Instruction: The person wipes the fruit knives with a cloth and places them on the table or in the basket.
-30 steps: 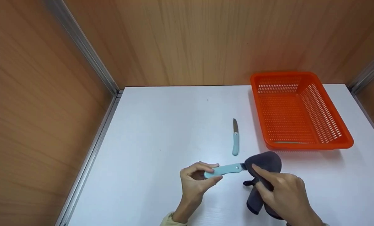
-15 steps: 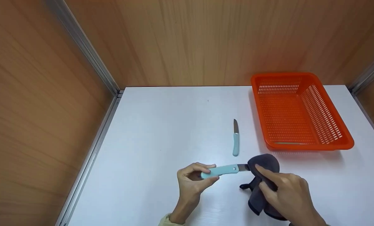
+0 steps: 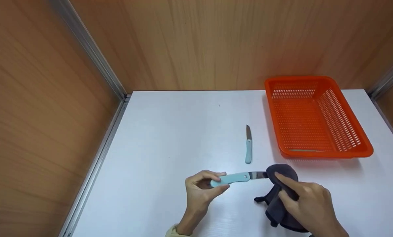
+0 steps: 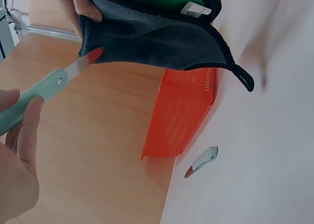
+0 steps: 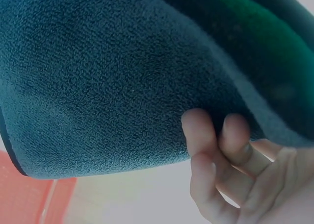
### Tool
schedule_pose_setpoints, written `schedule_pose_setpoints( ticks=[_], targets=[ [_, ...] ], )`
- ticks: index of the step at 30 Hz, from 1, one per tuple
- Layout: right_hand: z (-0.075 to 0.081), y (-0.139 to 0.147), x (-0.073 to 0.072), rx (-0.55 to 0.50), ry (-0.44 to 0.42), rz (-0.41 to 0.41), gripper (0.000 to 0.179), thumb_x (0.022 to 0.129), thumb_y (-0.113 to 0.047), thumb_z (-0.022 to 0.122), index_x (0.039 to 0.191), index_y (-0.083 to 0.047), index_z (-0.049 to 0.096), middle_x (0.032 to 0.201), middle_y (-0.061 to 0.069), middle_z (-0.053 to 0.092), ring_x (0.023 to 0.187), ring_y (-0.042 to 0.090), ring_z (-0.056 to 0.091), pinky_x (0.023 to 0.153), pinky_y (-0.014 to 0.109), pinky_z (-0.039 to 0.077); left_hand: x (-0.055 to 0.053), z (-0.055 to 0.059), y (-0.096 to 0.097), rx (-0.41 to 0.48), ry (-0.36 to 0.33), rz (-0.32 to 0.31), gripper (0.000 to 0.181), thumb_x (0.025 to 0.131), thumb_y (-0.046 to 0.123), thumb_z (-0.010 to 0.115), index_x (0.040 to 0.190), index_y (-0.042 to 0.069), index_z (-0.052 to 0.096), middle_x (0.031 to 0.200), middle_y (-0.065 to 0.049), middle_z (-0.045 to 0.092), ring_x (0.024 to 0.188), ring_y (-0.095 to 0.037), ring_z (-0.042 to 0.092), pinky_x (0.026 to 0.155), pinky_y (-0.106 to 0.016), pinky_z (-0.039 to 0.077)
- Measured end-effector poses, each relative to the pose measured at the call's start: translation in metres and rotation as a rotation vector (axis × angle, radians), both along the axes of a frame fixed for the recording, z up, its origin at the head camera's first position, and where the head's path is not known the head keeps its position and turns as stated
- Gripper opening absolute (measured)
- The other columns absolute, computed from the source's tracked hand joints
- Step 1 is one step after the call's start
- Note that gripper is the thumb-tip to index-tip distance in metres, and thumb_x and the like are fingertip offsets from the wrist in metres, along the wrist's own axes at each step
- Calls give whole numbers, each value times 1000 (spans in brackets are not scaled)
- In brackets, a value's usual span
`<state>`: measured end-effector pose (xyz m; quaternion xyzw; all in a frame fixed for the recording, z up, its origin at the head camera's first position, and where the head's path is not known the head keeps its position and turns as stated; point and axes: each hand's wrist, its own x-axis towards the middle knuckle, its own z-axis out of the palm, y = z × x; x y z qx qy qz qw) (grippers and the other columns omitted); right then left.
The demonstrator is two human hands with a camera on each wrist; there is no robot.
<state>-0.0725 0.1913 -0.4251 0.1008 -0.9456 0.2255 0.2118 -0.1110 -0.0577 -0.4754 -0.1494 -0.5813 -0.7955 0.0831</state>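
Observation:
My left hand (image 3: 199, 192) pinches the light-blue handle of a folding knife (image 3: 231, 178) between thumb and fingers, its blade unfolded and pointing right. A dark grey cloth (image 3: 283, 171) is folded over the blade's tip, and my right hand (image 3: 310, 200) grips it there, index finger and thumb on the near side. In the left wrist view the cloth (image 4: 147, 37) shows a green inner face, a white label and a hanging loop. The right wrist view has the right hand's fingers (image 5: 198, 131) curled against the cloth's fuzzy underside. The blade's tip is hidden in the cloth.
A second light-blue knife (image 3: 248, 151) lies on the white table (image 3: 170, 131), blade away from me. An orange perforated basket (image 3: 275, 131) stands at the back right, with a thin pale-green item (image 3: 303, 150) near its front wall. Wooden panels (image 3: 199, 42) border the table.
My right hand and the cloth have slid to the right along the blade, so more of the blade shows. The left hand with the knife has shifted slightly left.

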Motion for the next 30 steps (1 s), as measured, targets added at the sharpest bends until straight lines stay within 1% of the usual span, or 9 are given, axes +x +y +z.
schedule_pose_setpoints(
  ticks=[3, 7, 12, 17, 22, 27, 30],
  targets=[
    [3, 2, 1, -15, -1, -8, 41, 63, 0, 72, 101, -14, 76, 44, -18, 29, 42, 0, 22, 39, 17, 18, -1, 0, -1, 1, 3, -5, 21, 65, -10, 79, 76, -11, 61, 85, -22, 68, 78, -32, 69, 72, -40, 59],
    [7, 5, 3, -17, 20, -14, 39, 63, -1, 72, 100, -13, 76, 44, -16, 34, 42, 1, 24, 38, 17, 20, -1, -1, -2, -5, 4, -3, 21, 65, -8, 79, 76, -11, 62, 85, -22, 68, 77, -31, 69, 71, -40, 59],
    [12, 7, 5, -3, 40, -11, 40, 64, -1, 73, 102, -12, 75, 43, -15, 34, 42, 0, 24, 38, 17, 20, -1, -3, -1, -20, -1, -2, 20, 66, -8, 80, 77, -9, 63, 86, -20, 69, 78, -32, 69, 71, -40, 59],
    [17, 7, 6, -9, 72, 8, 40, 64, -2, 73, 103, -12, 75, 44, -14, 38, 42, -2, 24, 37, 15, 20, 0, -4, 2, -33, -14, -14, 19, 66, -8, 80, 77, -7, 64, 86, -20, 69, 79, -33, 69, 71, -43, 59],
    [20, 2, 6, -3, 104, 32, 41, 63, -1, 72, 103, -11, 75, 43, -17, 34, 41, -3, 21, 36, 13, 18, 1, -5, 6, -58, -13, -10, 20, 66, -9, 80, 79, -5, 66, 88, -20, 69, 79, -31, 69, 69, -43, 59],
    [19, -6, 4, 1, 139, 83, 43, 61, -2, 72, 102, -13, 75, 44, -18, 32, 42, -4, 20, 37, 11, 16, 2, -3, 10, -63, -2, -16, 20, 66, -11, 79, 80, -6, 66, 89, -21, 69, 80, -30, 69, 67, -41, 60],
    [16, -11, 4, 7, 133, 102, 43, 61, -1, 73, 102, -13, 75, 45, -19, 32, 43, -5, 19, 37, 11, 15, 2, -3, 11, -67, 14, -21, 20, 65, -13, 78, 79, -7, 66, 89, -20, 69, 79, -29, 69, 65, -40, 60]
  ],
)
